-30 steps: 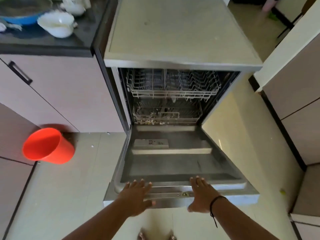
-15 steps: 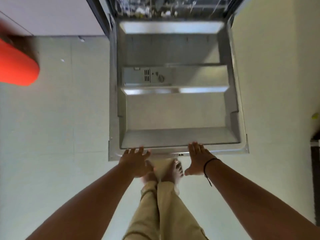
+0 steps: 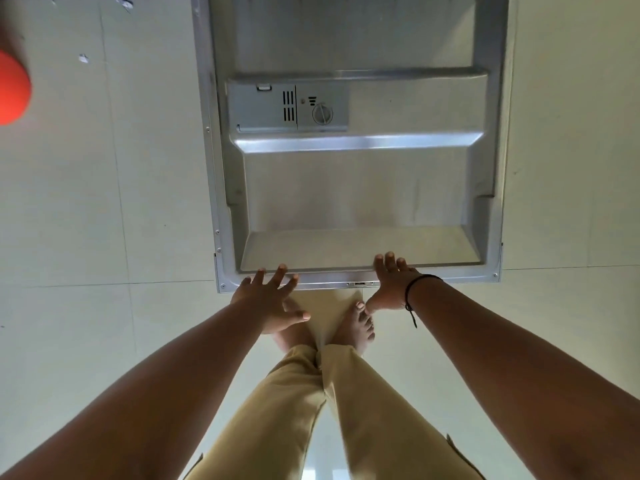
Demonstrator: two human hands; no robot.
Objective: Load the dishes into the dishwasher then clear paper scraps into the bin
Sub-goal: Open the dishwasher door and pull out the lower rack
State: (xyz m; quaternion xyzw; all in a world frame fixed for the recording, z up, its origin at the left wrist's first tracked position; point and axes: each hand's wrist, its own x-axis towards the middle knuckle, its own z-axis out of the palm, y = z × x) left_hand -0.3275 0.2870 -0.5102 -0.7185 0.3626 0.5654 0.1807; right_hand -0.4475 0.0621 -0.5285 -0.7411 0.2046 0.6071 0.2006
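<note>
Dishwasher door (image 3: 360,188), seen from the head camera, lying fully lowered and flat, inner steel face up, filling the upper middle of the view. Detergent dispenser (image 3: 287,107) set into the left part of that panel, with vent slots and a round cap (image 3: 322,114) beside them. Left hand (image 3: 270,299) at the near edge of the door toward its left corner, fingers straight and spread wide, fingertips over the rim; contact with the metal impossible to confirm. Right hand (image 3: 389,282) further along the same edge, fingers straight and close together, laid flat over the lip, thumb pointing down below it; nothing pinched or held in either grip. Black cord bracelet (image 3: 414,289) around the right wrist. Bare feet (image 3: 356,323) on the pale tiled floor (image 3: 104,220) directly under the hands, just short of the door edge, beige trousers (image 3: 277,410) below them. Orange bin (image 3: 12,88) cut off at the left border, well apart from the door. Small paper scrap (image 3: 83,58) on the floor near the bin, another scrap (image 3: 123,1) at the top edge beside the door's left side.
</note>
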